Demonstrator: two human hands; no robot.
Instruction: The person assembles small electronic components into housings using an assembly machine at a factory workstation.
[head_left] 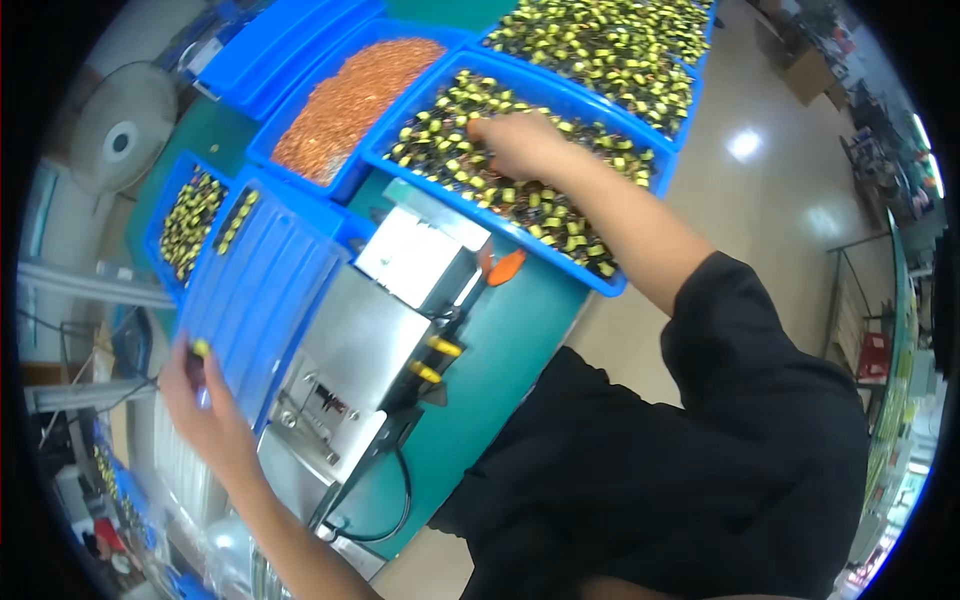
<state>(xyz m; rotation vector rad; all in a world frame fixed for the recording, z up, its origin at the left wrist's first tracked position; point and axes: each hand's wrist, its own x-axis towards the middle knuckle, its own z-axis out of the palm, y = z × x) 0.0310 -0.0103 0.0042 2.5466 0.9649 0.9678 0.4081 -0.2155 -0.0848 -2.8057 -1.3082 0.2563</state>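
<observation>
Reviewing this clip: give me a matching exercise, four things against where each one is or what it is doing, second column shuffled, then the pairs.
Things:
1. right hand
2. left hand
3. copper-coloured parts
4. metal machine

Places or states:
A. fill a blue bin left of the bin being reached into
B. pinches a small yellow-and-black part at the grooved blue tray
C. stands on the green table
D. reaches into a blue bin of yellow-and-black parts

Pairs: 1-D, 2-B, 3-A, 4-C

A: Bench surface? 
B: Green table [520,340], running from 11 o'clock to 6.

A: What sits on it? 
B: Blue bins [640,190] at 12 o'clock, a grooved blue tray [265,290] at 9, a metal machine [360,350] at centre.
</observation>
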